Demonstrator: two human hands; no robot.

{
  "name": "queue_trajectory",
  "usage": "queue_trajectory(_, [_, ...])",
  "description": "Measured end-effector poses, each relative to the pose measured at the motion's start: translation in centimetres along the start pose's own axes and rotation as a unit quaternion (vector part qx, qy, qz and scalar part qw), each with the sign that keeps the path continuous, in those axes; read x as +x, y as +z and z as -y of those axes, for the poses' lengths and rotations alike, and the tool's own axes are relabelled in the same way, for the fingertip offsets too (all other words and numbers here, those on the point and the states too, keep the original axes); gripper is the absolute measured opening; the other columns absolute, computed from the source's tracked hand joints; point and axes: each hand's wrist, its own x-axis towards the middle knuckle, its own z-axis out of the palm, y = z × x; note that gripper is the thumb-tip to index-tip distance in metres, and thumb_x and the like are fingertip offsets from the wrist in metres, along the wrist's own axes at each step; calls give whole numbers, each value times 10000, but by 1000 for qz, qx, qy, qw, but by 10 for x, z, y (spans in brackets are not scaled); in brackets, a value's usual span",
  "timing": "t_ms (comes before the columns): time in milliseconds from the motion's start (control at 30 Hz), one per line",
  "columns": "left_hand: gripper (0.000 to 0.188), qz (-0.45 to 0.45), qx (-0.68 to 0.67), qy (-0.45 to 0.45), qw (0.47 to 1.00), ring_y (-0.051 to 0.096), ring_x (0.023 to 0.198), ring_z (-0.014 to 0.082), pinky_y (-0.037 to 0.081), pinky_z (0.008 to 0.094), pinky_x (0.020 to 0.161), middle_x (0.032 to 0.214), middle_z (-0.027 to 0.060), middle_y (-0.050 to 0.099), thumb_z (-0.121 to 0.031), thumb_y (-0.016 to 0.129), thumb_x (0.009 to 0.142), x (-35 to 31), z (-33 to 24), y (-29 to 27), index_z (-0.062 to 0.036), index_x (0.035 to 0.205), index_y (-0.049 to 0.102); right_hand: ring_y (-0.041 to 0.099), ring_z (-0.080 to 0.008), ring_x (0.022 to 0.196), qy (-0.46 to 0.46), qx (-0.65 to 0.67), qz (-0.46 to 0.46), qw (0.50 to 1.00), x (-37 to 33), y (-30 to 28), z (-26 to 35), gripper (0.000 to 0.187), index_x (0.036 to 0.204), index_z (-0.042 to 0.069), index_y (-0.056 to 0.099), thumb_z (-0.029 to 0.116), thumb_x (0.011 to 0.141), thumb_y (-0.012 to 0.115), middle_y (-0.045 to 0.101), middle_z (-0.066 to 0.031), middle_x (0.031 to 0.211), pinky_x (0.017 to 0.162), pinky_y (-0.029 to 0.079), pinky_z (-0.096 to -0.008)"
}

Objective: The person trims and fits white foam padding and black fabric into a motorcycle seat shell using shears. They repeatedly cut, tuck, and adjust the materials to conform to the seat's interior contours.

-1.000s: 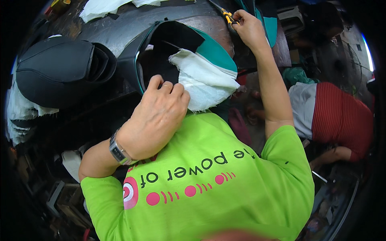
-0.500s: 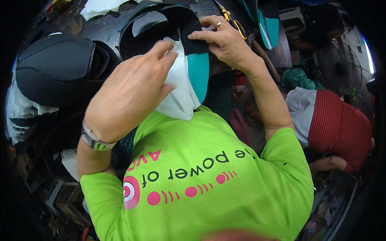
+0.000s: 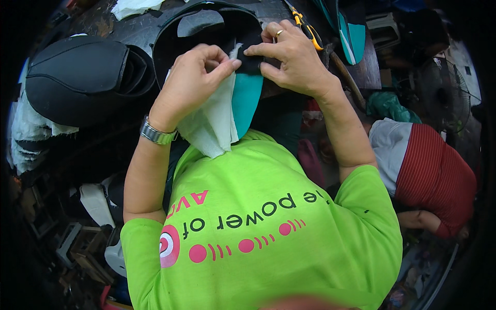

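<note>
My left hand (image 3: 199, 77) pinches the upper edge of a white cloth (image 3: 209, 124) between thumb and forefinger. The cloth hangs down in folds over a teal flap (image 3: 248, 101) and reaches my green shirt. My right hand (image 3: 295, 58), with a ring on one finger, grips the edge of a black curved piece (image 3: 191, 28) just above the teal flap. That piece bends in a wide loop on the table before me, and my left hand hides part of it. A short strip of the cloth sticks up between my two hands.
Stacked black molded pieces (image 3: 77, 80) lie at the left, with white cloth scraps (image 3: 39, 137) below them. Yellow-handled scissors (image 3: 310, 35), a wooden handle (image 3: 349, 82) and another teal-lined piece (image 3: 351, 39) are at the right. A person in red (image 3: 436, 178) bends over near a fan (image 3: 444, 93).
My left hand has turned and its blur is gone; its thumb and forefinger have closed on the cloth. The cloth and teal flap have shifted slightly left. My right hand keeps its hold.
</note>
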Motion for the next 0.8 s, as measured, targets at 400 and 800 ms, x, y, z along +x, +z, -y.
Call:
queue_trajectory(400, [368,-1,61,56,997,709,976,163,572,297,877,1072,103,708,11,654,936,-10,3,15,4,1303,655,651,-261,1087,50,-9,-86,995,1,14,-12,121,933,108,775,146,824,736,716,-50,1035,928,510,-407])
queue_trajectory(800, [466,4,238,209,948,629,1018,264,547,391,930,1263,121,579,-219,765,902,-16,-9,38,-143,1351,666,675,-174,728,163,109,-233,952,9,22,-8,246,867,5,697,195,833,848,652,-76,820,666,537,-277])
